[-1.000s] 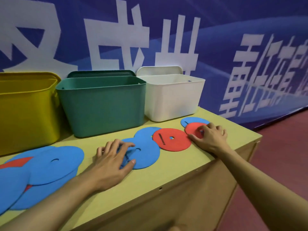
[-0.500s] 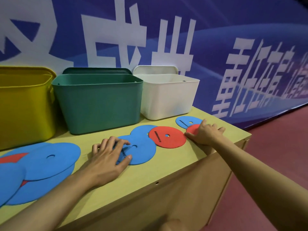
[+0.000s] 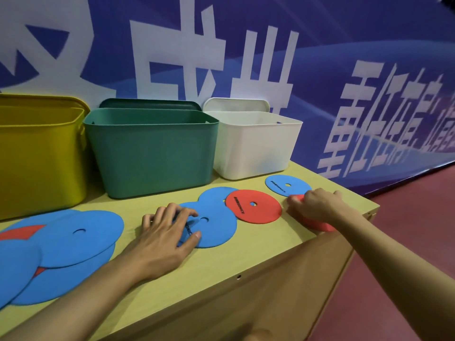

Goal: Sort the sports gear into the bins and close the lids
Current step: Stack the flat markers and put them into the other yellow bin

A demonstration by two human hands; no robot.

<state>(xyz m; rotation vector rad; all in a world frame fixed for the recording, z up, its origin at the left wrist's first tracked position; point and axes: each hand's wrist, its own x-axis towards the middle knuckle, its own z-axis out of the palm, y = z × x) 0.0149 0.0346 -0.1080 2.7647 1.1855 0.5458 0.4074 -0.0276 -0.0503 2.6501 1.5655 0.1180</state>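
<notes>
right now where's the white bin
In the head view, the white bin stands at the right end of the bin row, beside the green bin, behind the discs.

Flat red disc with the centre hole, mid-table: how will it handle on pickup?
The flat red disc with the centre hole looks sheet-thin, so it is probably light and may flex when lifted. It lies flush on the yellow-green wooden tabletop, so getting under its edge is likely hard; sliding it toward the table edge may help. Lying flat, it should not roll.

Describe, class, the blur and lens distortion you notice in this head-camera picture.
Head view: wide-angle bending makes the banner lettering lean; its right end smears; the green bin and red disc stay sharp, the disc's print legible.
</notes>
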